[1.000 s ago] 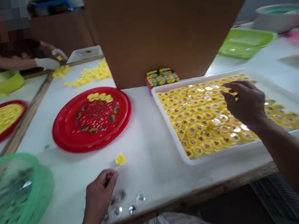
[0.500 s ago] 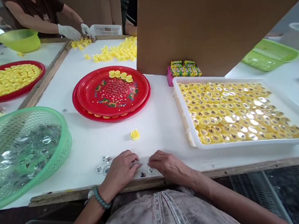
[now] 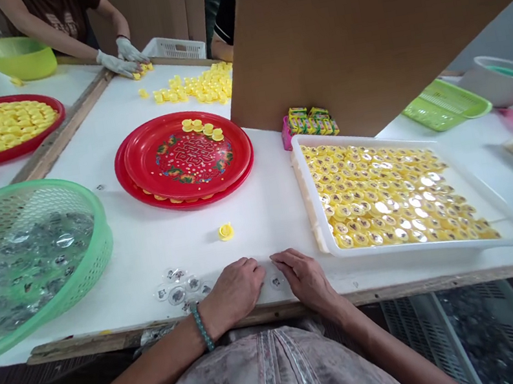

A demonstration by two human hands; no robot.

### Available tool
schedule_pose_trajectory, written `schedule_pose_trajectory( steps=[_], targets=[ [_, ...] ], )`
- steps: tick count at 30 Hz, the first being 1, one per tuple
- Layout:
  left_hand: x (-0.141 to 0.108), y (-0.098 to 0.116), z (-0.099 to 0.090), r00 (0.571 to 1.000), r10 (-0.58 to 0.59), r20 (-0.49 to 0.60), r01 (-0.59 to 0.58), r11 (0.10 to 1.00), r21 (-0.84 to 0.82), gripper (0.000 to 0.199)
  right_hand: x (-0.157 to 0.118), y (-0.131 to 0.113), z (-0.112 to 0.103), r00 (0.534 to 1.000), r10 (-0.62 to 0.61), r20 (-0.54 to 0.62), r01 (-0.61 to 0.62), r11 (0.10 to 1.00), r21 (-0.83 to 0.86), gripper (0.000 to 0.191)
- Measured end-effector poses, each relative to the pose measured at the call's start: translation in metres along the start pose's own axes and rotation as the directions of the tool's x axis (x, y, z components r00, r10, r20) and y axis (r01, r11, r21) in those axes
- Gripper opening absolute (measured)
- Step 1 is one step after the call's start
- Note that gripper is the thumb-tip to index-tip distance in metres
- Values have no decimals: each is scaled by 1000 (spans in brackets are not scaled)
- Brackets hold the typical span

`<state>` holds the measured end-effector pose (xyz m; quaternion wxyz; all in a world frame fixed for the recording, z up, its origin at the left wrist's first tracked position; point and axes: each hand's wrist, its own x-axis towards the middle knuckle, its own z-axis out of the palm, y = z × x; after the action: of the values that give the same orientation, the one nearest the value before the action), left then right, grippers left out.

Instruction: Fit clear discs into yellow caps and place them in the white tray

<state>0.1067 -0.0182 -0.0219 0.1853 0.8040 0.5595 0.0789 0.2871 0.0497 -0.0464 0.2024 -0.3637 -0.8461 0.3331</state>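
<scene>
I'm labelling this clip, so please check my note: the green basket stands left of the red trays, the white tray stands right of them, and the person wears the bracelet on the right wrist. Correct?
Not quite: the head view shows the bracelet on the left wrist. The rest of your note stands.

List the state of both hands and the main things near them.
Left hand, curled, grip hidden
Right hand, bent beside the clear disc, contact unclear
Clear disc, flat on the table between the hands
Lone yellow piece, on the table
Red plates, stacked
White tray, partly filled with yellow pieces
Green basket, holding clear discs
</scene>
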Motion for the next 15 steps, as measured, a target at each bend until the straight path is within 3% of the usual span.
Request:
schedule_pose_trajectory(
  steps=[6, 9, 12, 15],
  targets=[
    [1, -1, -2, 1000, -23, -12, 22, 998, -64, 9, -17, 0, -12, 996, 16, 84, -11, 998, -60, 28],
    [6, 3, 0, 999, 38, -18, -40, 988, -152, 12, -18, 0, -11, 987, -29, 157, 46, 993, -105, 25],
    [12, 8, 5, 995, 93, -21, -95, 977, -188, 12, -13, 0, -7, 989, -17, 146, 37, 991, -132, 18],
    [16, 10, 11, 996, 78, -38, -84, 977, -197, 15, -7, -1, -3, 993, 34, 117, -19, 991, -135, 17]
  ],
)
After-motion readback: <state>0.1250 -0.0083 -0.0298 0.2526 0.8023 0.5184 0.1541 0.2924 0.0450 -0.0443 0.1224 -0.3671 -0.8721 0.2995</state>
